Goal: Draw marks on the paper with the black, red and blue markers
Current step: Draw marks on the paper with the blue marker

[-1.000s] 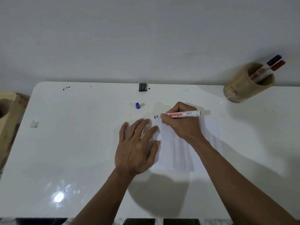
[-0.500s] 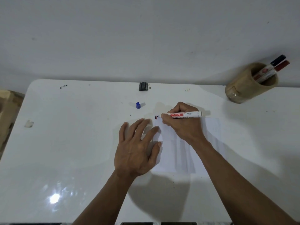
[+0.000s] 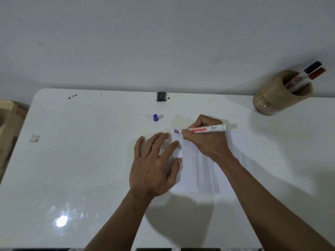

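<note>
A white sheet of paper (image 3: 237,151) lies on the white table. My right hand (image 3: 204,140) grips a white marker (image 3: 208,128) lying almost level, its tip at the paper's far left corner. Short black, red and blue strokes (image 3: 176,131) stand side by side at that corner. My left hand (image 3: 155,165) rests flat, fingers spread, on the paper's left edge. A blue cap (image 3: 155,117) stands on the table beyond the paper. The black marker (image 3: 312,67) and red marker (image 3: 316,74) sit capped in a tan cup (image 3: 268,102) at the far right.
A small dark block (image 3: 161,96) sits at the table's far edge by the wall. A scrap of tape (image 3: 34,138) lies at the left. A wooden object (image 3: 9,124) stands beyond the table's left edge.
A blue stroke has appeared beside the black and red strokes at the paper's corner. My left hand stays flat on the paper.
</note>
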Tool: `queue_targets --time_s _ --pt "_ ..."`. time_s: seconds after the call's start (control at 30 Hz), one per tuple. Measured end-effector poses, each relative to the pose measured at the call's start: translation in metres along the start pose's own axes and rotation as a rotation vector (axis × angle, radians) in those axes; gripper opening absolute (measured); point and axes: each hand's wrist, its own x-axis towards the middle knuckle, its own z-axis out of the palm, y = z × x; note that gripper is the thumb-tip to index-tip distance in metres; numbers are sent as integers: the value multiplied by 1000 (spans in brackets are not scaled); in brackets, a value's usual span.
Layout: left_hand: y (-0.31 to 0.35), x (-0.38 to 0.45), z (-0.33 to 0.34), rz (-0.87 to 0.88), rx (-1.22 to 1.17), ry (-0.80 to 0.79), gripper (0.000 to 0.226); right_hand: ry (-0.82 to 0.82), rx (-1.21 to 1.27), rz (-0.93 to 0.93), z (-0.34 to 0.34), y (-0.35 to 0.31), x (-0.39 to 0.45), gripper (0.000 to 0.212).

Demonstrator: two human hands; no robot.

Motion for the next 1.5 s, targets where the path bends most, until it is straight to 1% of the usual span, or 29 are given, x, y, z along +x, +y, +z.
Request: queue_targets --time_s 0.17,0.23,0.33,0.4,0.47,0.53,0.6,0.63,0.73,0.9,1.0,1.07,1.1,1.2,1.23,1.37,1.43,1.5 --pt "0 0 1 -2 -4 4 44 -5 -6 3 -1 -2 -1 28" --pt "0 0 1 0 -4 6 43 -5 77 29 -3 -5 -1 25" --pt "1 -1 -2 -5 -16 -5 43 16 266 100 -10 -14 -2 18" --pt "3 0 -6 -29 -45 -24 44 24 333 119 -15 -22 -6 19" --pt "5 0 -10 -63 -106 -24 48 20 368 122 -19 -33 -12 19" --pt "7 1 -14 -122 -226 14 50 14 398 127 -23 -43 -18 17" --pt "7 8 -21 -229 -319 74 50 7 425 128 -29 -51 -24 16" --pt "5 15 -24 -285 -329 104 49 10 437 127 -32 -55 -27 16" --pt "-1 44 -32 -386 -242 142 41 50 485 149 -38 -63 -37 17" --pt "-11 79 -31 -441 -126 2 33 91 501 187 -43 -61 -51 13" --pt "-11 82 -30 -466 -142 -8 25 99 521 227 -45 -60 -57 11" --pt "-7 81 -36 -524 -249 1 21 97 538 234 -47 -66 -59 11" --pt "-4 79 -41 -577 -366 20 19 100 547 230 -47 -70 -59 11" --pt "11 74 -66 -805 -904 73 12 130 564 206 -45 -88 -62 11" --pt "16 70 -74 -831 -1054 74 11 136 560 188 -45 -95 -64 11" --pt "33 53 -101 -796 -1409 21 13 139 523 122 -41 -116 -73 13" --pt "36 44 -110 -778 -1528 4 14 145 509 100 -39 -123 -81 13" --pt "38 36 -117 -762 -1586 -14 17 151 489 86 -37 -127 -88 13"
